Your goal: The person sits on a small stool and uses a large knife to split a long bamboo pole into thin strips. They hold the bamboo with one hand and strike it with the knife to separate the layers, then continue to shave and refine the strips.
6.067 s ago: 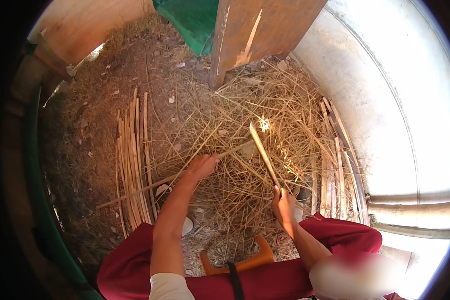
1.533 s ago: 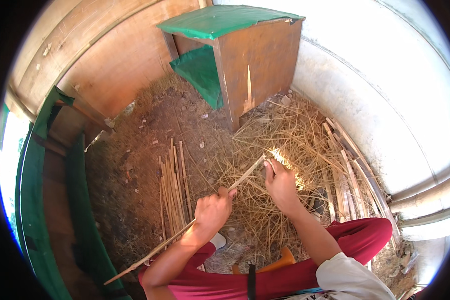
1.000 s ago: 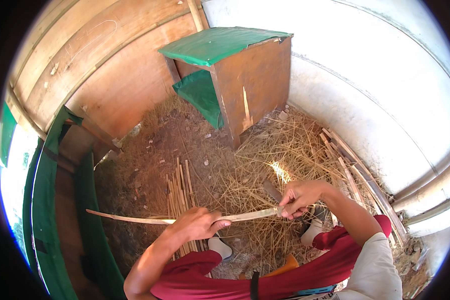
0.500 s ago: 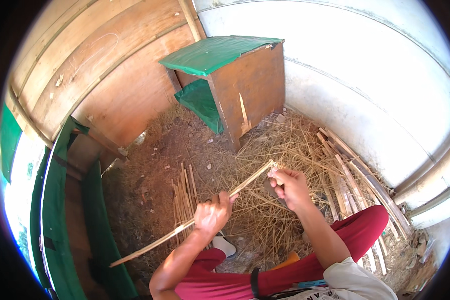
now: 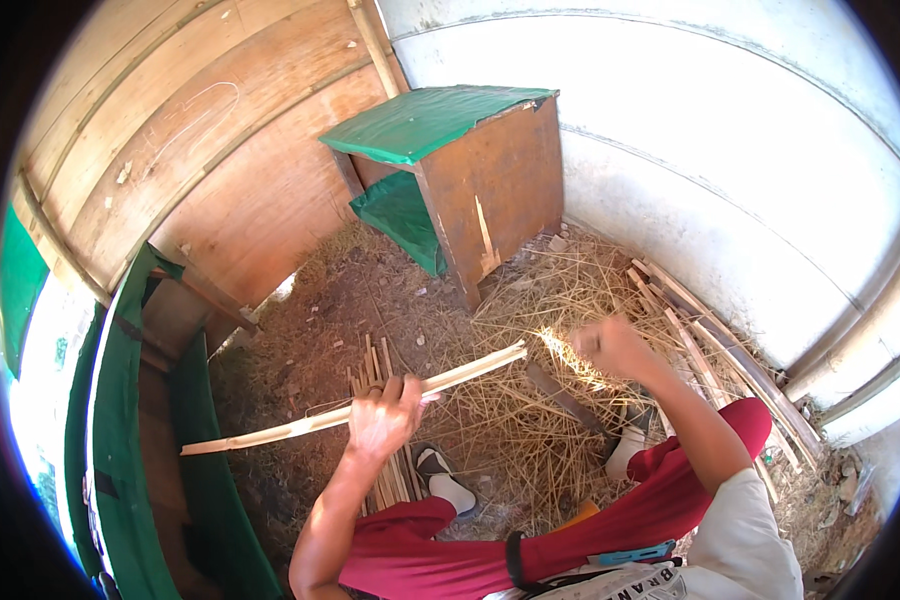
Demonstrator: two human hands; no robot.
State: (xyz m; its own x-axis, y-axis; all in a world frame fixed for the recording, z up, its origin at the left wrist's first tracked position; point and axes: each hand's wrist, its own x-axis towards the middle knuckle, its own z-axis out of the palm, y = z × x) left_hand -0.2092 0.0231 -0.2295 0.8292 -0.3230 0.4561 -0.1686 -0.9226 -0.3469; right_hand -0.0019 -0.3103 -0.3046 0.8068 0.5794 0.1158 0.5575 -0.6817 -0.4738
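Note:
My left hand (image 5: pixel 385 412) is closed round the middle of a long pale strip of split wood or bamboo (image 5: pixel 300 427). The strip slants across in front of me, its frayed far end up to the right. My right hand (image 5: pixel 612 348) is raised past that end, apart from it and smeared by motion; whether it holds anything does not show. Between my feet, a dark flat blade-like piece (image 5: pixel 566 400) lies on the heap of thin shavings (image 5: pixel 530 440).
Several thin strips (image 5: pixel 395 480) lie beside my left foot. Longer slats (image 5: pixel 715 350) are stacked along the white wall at right. A brown wooden box with a green-covered top (image 5: pixel 495 190) stands at the back. Green-covered shelving (image 5: pixel 205 460) lines the left.
My left hand has moved left with the strip, which now lies flatter. My right hand has come away from the strip's end, up and to the right, uncovering the dark piece.

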